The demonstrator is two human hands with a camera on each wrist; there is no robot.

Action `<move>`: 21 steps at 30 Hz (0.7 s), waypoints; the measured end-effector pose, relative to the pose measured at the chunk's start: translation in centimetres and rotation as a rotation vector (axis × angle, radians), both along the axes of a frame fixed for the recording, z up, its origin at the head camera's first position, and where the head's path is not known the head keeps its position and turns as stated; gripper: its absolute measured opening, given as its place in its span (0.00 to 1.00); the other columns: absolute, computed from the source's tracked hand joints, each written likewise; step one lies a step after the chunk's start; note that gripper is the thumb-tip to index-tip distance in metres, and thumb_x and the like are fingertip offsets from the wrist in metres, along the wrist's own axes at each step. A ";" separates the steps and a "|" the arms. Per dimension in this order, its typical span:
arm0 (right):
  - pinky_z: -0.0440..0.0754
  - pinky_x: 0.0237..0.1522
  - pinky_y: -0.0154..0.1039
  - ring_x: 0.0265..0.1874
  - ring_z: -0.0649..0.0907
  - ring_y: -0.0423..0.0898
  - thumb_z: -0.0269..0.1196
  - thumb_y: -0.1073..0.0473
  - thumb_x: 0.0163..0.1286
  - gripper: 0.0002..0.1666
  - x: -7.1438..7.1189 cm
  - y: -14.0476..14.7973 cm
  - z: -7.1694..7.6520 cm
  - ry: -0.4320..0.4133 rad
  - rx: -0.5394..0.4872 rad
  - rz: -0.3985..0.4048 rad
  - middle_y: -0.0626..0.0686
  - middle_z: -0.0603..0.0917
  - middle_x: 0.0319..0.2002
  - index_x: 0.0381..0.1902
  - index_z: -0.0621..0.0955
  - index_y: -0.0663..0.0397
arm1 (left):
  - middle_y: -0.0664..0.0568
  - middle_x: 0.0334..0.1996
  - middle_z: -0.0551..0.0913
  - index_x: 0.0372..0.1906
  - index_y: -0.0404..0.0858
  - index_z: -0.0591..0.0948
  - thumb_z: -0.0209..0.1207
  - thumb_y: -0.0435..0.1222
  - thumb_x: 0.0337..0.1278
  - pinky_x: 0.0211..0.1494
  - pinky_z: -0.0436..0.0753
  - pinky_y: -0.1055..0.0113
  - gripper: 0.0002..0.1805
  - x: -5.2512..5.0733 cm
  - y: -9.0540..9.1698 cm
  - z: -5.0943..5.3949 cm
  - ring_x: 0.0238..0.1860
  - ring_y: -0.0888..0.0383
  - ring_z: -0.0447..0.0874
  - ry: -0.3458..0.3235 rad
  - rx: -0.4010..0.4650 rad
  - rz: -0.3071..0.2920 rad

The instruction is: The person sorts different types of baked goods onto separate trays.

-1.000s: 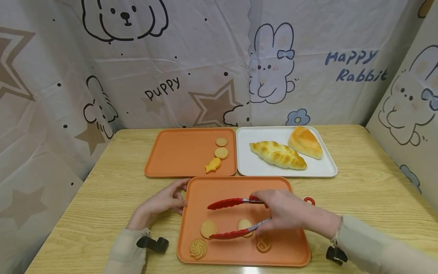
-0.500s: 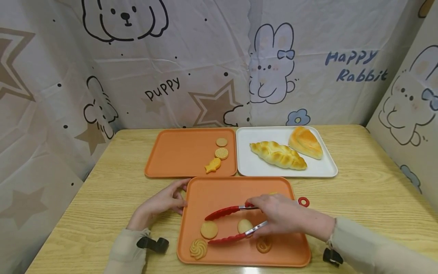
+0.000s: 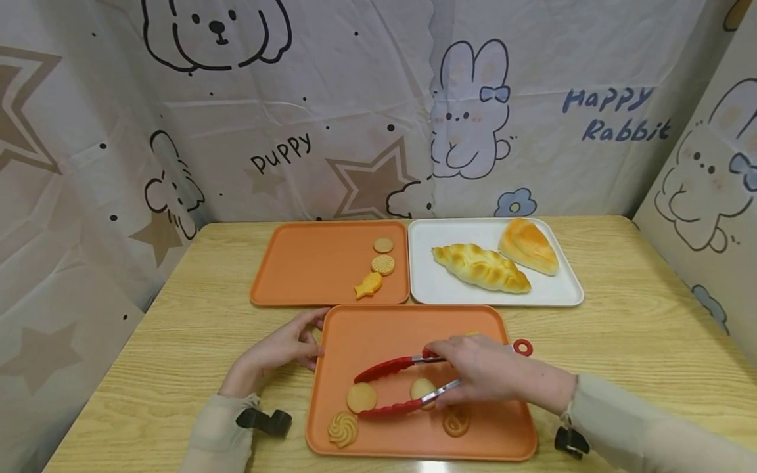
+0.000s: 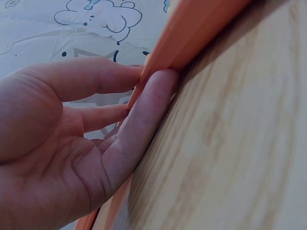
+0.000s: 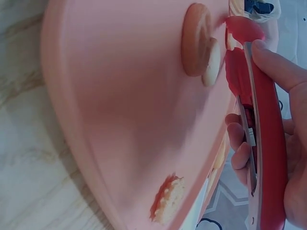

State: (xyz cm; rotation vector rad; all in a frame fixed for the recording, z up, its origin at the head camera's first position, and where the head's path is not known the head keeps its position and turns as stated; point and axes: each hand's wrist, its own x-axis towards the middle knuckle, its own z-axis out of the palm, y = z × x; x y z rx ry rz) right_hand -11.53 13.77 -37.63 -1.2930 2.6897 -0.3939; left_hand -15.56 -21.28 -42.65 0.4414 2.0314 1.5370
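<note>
My right hand grips a pair of red-and-silver tongs over the near orange tray. The tongs' arms are spread, and their red tips lie above and below a round plain cookie at the tray's left. Another round cookie sits partly behind the lower arm. A swirl cookie lies at the front left, a pretzel-shaped cookie nearer the right hand. My left hand pinches the tray's left rim, as the left wrist view shows with the fingers around the orange edge.
Behind stands a second orange tray with a round biscuit, a dotted biscuit and a fish-shaped cracker. Beside it, a white tray bears a braided bread and a wedge-shaped bread. A printed cloth hangs behind.
The right hand has shifted slightly left, and the tongs' upper tip has come down toward the left round cookie. Their lower tip dipped, then rose a little. The left hand stays put.
</note>
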 end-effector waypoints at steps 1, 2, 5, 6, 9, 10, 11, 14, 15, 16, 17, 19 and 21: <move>0.78 0.31 0.35 0.31 0.78 0.36 0.60 0.29 0.49 0.41 0.0 0.0 0.0 0.001 0.002 0.001 0.45 0.82 0.38 0.50 0.75 0.52 | 0.35 0.54 0.61 0.70 0.38 0.50 0.53 0.26 0.56 0.34 0.83 0.58 0.39 0.0 0.0 0.0 0.32 0.55 0.76 -0.002 0.002 0.001; 0.78 0.32 0.35 0.31 0.78 0.36 0.60 0.29 0.49 0.41 0.0 0.0 0.0 0.006 0.004 0.002 0.45 0.82 0.38 0.50 0.75 0.52 | 0.35 0.54 0.61 0.70 0.38 0.49 0.53 0.26 0.56 0.34 0.83 0.58 0.39 0.0 0.0 0.0 0.33 0.55 0.76 -0.002 0.003 0.002; 0.79 0.34 0.37 0.33 0.80 0.38 0.60 0.29 0.50 0.41 0.1 -0.1 0.2 0.024 0.010 0.002 0.45 0.82 0.39 0.50 0.75 0.53 | 0.35 0.53 0.60 0.70 0.37 0.49 0.52 0.26 0.56 0.33 0.83 0.58 0.38 0.1 0.0 0.0 0.33 0.55 0.76 -0.002 0.004 0.005; 0.80 0.34 0.37 0.34 0.80 0.39 0.61 0.29 0.50 0.40 0.1 -0.1 0.2 0.029 0.012 0.002 0.45 0.82 0.39 0.50 0.75 0.53 | 0.35 0.53 0.60 0.70 0.37 0.49 0.51 0.25 0.56 0.33 0.83 0.58 0.38 0.1 0.0 0.0 0.33 0.55 0.76 -0.001 0.005 0.005; 0.80 0.34 0.37 0.34 0.80 0.40 0.61 0.30 0.50 0.40 0.1 -0.1 0.4 0.041 0.013 -0.004 0.46 0.82 0.39 0.50 0.75 0.54 | 0.35 0.53 0.60 0.70 0.37 0.48 0.51 0.25 0.56 0.33 0.83 0.58 0.38 0.0 0.0 -0.1 0.33 0.55 0.76 0.001 0.005 0.001; 0.80 0.34 0.37 0.34 0.80 0.40 0.62 0.31 0.50 0.39 0.1 0.0 0.5 0.044 0.015 -0.008 0.46 0.82 0.39 0.50 0.75 0.54 | 0.35 0.53 0.60 0.70 0.37 0.48 0.51 0.25 0.56 0.33 0.83 0.58 0.38 0.0 -0.1 -0.1 0.33 0.55 0.76 0.001 0.006 0.000; 0.80 0.34 0.37 0.34 0.80 0.40 0.62 0.32 0.50 0.39 0.0 0.0 0.6 0.042 0.019 -0.014 0.46 0.82 0.39 0.51 0.75 0.54 | 0.35 0.53 0.60 0.70 0.37 0.48 0.51 0.25 0.56 0.33 0.83 0.58 0.38 0.0 -0.1 -0.1 0.33 0.55 0.76 0.002 0.006 -0.001; 0.79 0.33 0.37 0.34 0.80 0.41 0.63 0.33 0.50 0.39 -0.2 0.2 0.8 0.038 0.024 -0.039 0.47 0.81 0.39 0.51 0.74 0.53 | 0.35 0.54 0.60 0.70 0.36 0.48 0.51 0.25 0.56 0.33 0.83 0.58 0.38 0.0 -0.1 -0.1 0.33 0.56 0.76 0.001 0.007 0.000; 0.80 0.34 0.37 0.35 0.80 0.42 0.64 0.34 0.50 0.38 -0.4 0.2 0.9 0.037 0.023 -0.047 0.47 0.81 0.39 0.51 0.74 0.53 | 0.34 0.54 0.59 0.70 0.35 0.47 0.51 0.25 0.56 0.33 0.83 0.58 0.39 0.0 -0.1 -0.1 0.33 0.56 0.76 0.003 0.010 -0.001; 0.80 0.33 0.37 0.35 0.80 0.42 0.64 0.35 0.50 0.38 -0.5 0.2 0.9 0.035 0.020 -0.051 0.48 0.81 0.39 0.51 0.74 0.54 | 0.34 0.53 0.59 0.70 0.35 0.47 0.51 0.25 0.56 0.33 0.83 0.58 0.38 0.0 -0.1 -0.1 0.33 0.56 0.76 0.002 0.011 0.001; 0.79 0.33 0.37 0.35 0.80 0.42 0.65 0.36 0.50 0.37 -0.7 0.3 1.0 0.038 0.018 -0.055 0.48 0.82 0.39 0.51 0.74 0.54 | 0.34 0.53 0.59 0.70 0.35 0.47 0.51 0.25 0.56 0.33 0.83 0.58 0.39 0.0 -0.1 0.0 0.33 0.56 0.76 0.001 0.011 0.002; 0.79 0.32 0.35 0.33 0.79 0.40 0.66 0.36 0.50 0.37 -1.1 0.3 1.0 0.059 0.004 -0.059 0.47 0.82 0.39 0.51 0.74 0.53 | 0.34 0.53 0.59 0.70 0.34 0.47 0.50 0.25 0.56 0.33 0.83 0.58 0.38 0.0 0.0 0.0 0.33 0.56 0.76 -0.002 0.014 0.006; 0.77 0.30 0.33 0.29 0.77 0.37 0.66 0.37 0.49 0.37 -1.6 0.3 1.1 0.072 -0.008 -0.061 0.47 0.82 0.39 0.50 0.74 0.53 | 0.35 0.52 0.59 0.70 0.34 0.47 0.51 0.25 0.56 0.33 0.83 0.58 0.39 0.1 0.0 0.0 0.33 0.55 0.76 -0.004 0.015 0.009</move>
